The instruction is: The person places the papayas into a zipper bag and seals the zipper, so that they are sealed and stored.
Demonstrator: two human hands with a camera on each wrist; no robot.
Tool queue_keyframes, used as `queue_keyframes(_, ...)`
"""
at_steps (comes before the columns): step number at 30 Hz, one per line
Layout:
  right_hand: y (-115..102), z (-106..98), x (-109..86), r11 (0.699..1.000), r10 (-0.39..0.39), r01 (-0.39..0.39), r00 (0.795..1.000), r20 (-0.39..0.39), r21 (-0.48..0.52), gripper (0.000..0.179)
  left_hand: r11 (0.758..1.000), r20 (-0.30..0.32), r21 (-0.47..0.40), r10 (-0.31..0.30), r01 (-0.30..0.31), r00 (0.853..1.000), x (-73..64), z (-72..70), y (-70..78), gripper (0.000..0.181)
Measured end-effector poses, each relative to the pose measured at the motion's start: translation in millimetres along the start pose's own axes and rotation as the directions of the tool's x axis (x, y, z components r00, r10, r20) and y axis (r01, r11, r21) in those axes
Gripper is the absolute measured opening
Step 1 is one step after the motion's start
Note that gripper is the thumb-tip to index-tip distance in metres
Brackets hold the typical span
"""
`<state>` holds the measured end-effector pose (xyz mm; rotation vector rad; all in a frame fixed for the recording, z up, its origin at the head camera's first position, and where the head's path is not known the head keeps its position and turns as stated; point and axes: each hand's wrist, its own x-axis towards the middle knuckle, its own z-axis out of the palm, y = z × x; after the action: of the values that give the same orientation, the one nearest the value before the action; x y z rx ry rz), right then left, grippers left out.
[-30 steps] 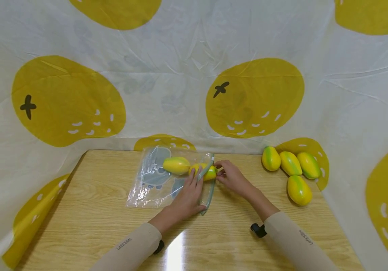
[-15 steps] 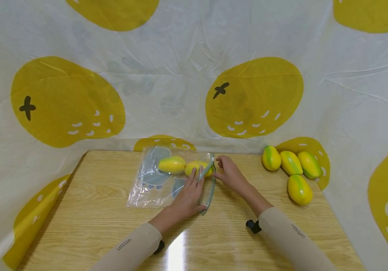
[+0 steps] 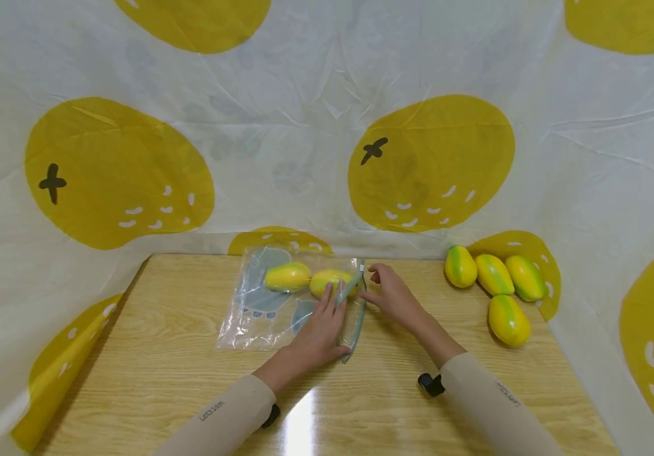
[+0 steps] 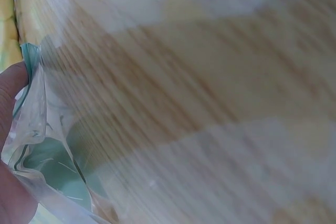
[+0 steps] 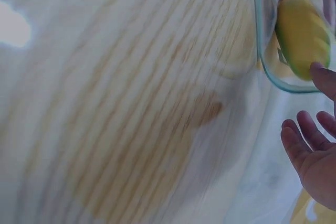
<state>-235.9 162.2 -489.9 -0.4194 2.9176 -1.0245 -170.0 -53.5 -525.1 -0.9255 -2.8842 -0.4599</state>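
Note:
A clear zip bag (image 3: 250, 332) with blue-grey printed shapes lies flat, its green-edged mouth toward the right. Inside are two yellow-green mangoes: the first mango (image 3: 286, 277) lies deeper, the second mango (image 3: 327, 280) close behind it near the mouth. My left hand (image 3: 317, 332) holds the bag at its mouth, keeping the upper lip raised; its index finger (image 4: 13, 80) is against the green edge. My right hand (image 3: 393, 297) is at the mouth, one fingertip touching the end of the second mango (image 5: 302, 38). Its other fingers are spread and hold nothing.
Several more mangoes (image 3: 493, 275) sit grouped at the table's back right, with one mango (image 3: 509, 321) nearer the front. The wooden table (image 3: 179, 297) meets a white cloth (image 3: 281, 171) with big yellow fruit prints at the back and sides.
Both mangoes have slid left, deeper into the bag, pushed by the right hand. The right hand has loosened from the second mango's end. The left hand stays at the bag's mouth.

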Motion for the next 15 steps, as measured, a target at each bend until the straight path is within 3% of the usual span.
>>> queue_keyframes(8,13.3,-30.9,-29.1,1.000,0.006,-0.006,1.000,-0.008,0.018,0.062,1.000,-0.016,0.017,0.012,-0.011,1.000,0.7,-1.3,0.4,0.121)
queue_keyframes(15,29.8,-59.5,-57.5,1.000,-0.014,0.014,0.999,-0.050,-0.006,0.061,1.000,0.015,0.013,0.005,-0.005,1.000,0.1,-2.9,-0.3,0.125)
